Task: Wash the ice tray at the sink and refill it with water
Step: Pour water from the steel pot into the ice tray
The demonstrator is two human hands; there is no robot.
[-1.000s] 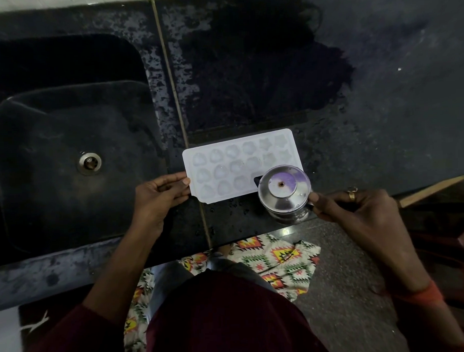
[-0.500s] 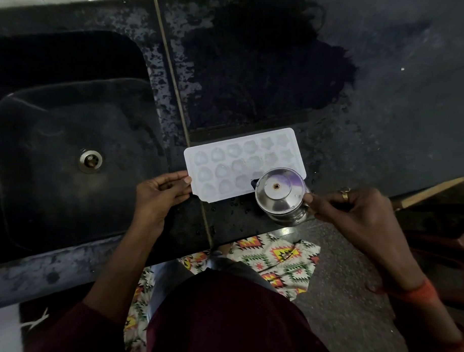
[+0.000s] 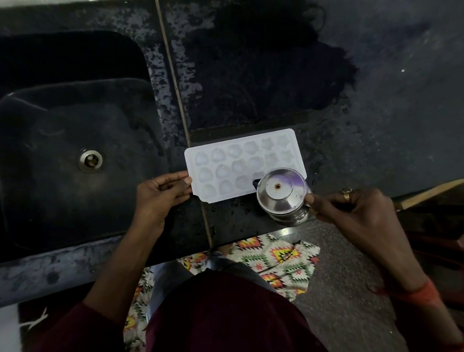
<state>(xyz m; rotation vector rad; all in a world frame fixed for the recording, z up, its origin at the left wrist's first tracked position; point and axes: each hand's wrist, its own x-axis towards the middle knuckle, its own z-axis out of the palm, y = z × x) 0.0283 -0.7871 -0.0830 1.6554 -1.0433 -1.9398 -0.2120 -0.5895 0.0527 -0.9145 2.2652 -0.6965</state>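
A white ice tray (image 3: 233, 160) with shaped cells lies flat on the dark counter, right of the sink. My left hand (image 3: 160, 196) pinches its left edge between thumb and fingers. My right hand (image 3: 350, 211) grips the handle of a lidded steel jug (image 3: 281, 195), held over the tray's near right corner with its dark spout pointing at the cells. The jug hides that corner of the tray.
The dark stone sink (image 3: 67, 160) with a metal drain (image 3: 90, 160) lies to the left. A wet dark patch (image 3: 261, 69) spreads on the counter (image 3: 382, 131) behind the tray. A wooden stick (image 3: 434, 192) pokes out at the right. A patterned cloth (image 3: 281, 258) lies on the floor below.
The jug has shifted slightly left and nearer along the tray's front edge. My left hand keeps its hold on the tray, which has not moved.
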